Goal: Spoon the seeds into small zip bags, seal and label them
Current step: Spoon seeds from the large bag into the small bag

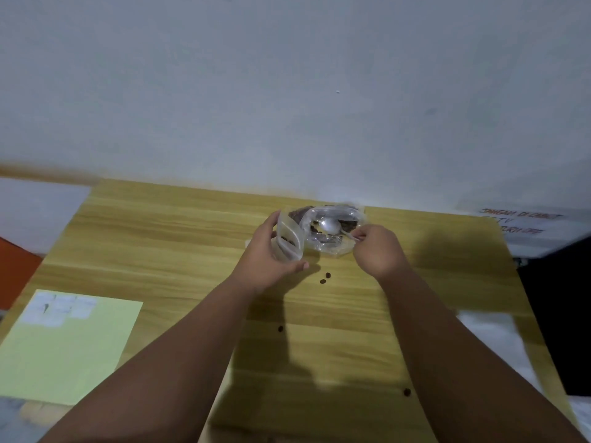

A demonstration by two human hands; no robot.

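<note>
My left hand [267, 255] holds a small clear zip bag [289, 239] upright, with a few dark seeds inside it. Just right of it lies a larger open plastic bag of brown seeds [329, 230] near the table's far edge. A white spoon [332, 226] has its bowl inside that big bag. My right hand [377, 249] pinches the spoon's handle. A few loose seeds [325, 278] lie on the wood between my hands, and single ones sit nearer me.
The wooden table [179, 238] meets a white wall. A pale green sheet with white labels [64, 343] lies at the front left. An orange object [16, 276] is at the left edge, a dark object [556, 311] at the right.
</note>
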